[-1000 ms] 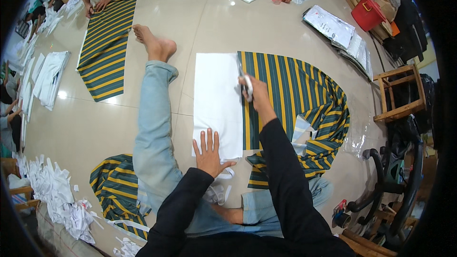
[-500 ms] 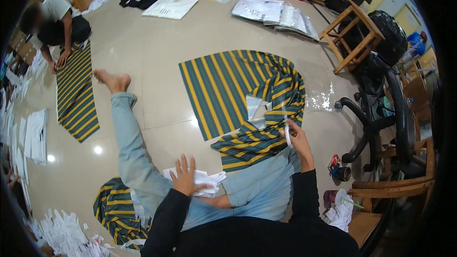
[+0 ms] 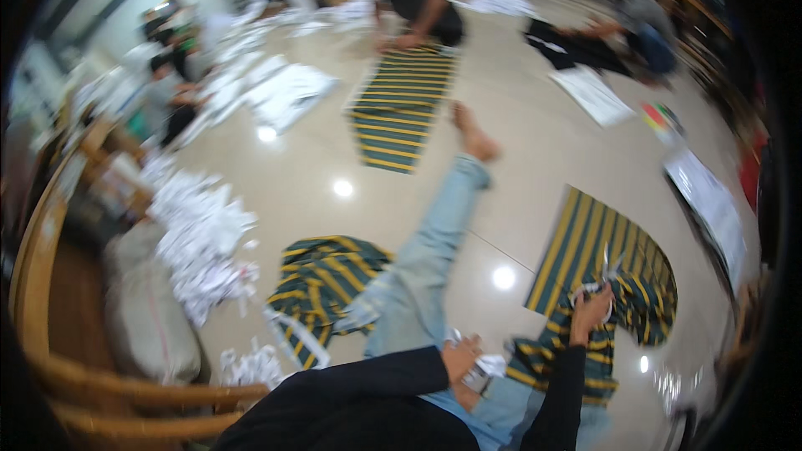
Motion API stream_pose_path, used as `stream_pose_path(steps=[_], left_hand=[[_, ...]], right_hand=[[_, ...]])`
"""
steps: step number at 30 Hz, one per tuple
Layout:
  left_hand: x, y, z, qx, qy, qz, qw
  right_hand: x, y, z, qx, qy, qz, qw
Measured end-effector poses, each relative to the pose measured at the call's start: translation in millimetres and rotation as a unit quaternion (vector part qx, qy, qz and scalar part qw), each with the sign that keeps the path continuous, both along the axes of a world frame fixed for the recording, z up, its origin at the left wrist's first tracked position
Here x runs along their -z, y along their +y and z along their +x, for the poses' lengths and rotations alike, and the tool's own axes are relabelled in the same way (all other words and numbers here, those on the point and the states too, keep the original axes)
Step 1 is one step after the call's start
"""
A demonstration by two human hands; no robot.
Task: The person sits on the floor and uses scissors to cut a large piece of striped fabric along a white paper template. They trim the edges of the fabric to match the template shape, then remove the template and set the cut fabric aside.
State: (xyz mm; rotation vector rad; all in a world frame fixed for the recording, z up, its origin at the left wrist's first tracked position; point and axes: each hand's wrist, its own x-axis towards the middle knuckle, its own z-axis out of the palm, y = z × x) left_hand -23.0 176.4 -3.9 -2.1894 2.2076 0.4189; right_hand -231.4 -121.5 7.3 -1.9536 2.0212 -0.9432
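My right hand (image 3: 591, 313) grips a pair of scissors (image 3: 612, 260) with white handles, blades pointing away from me. The scissors are over a striped green-and-yellow cloth (image 3: 576, 255), which lies partly flat and partly bunched beside my right leg, with one end reaching my lap. My left hand (image 3: 462, 357) is in my lap, fingers curled and blurred, with a small white piece (image 3: 454, 336) showing at them. Thin white sheets (image 3: 493, 365) lie beside that hand; whether they are paper or cloth I cannot tell.
Another striped cloth (image 3: 330, 280) lies crumpled left of my leg, near a heap of white scraps (image 3: 200, 242), a sack (image 3: 150, 309) and a wooden chair frame (image 3: 142, 392). Ahead, a person (image 3: 422, 0) crouches over striped cloth (image 3: 397, 108). Other people sit farther off. Plastic-wrapped packs (image 3: 710, 209) lie right.
My view has swung left. My left hand has gone from spread flat on the white sheets to curled fingers beside them. The right hand still holds the scissors.
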Motion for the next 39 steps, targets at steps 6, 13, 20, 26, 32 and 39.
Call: stream_pose_path(steps=[6, 13, 20, 26, 32, 39], left_hand=[[-2.2, -5.1, -47.7, -0.123, 0.031, 0.008, 0.992], [22.9, -15.4, -37.5, -0.017, 0.555, -0.075, 0.828], [-53.2, -17.9, -51.1, -0.048, 0.536, 0.003, 0.843], [-157.7, 1.1, -30.0, -0.039, 0.427, 0.217, 0.877], [-122.1, 43.0, -17.6, -0.070, 0.525, -0.002, 0.848], [-159.1, 41.9, 29.9, -0.213, 0.444, -0.017, 0.870]], right_hand=[[-9.7, 33.8, 63.1, -0.171, -0.054, 0.054, 0.982], [-209.5, 42.1, 138.1, -0.367, -0.463, 0.125, 0.797], [-426.9, 93.3, 231.4, -0.538, -0.591, 0.272, 0.537], [-409.5, 143.2, 346.3, -0.508, -0.631, 0.372, 0.454], [-305.1, 186.7, 413.8, -0.542, -0.542, 0.479, 0.428], [-197.3, 180.8, 384.5, -0.602, -0.307, 0.126, 0.726]])
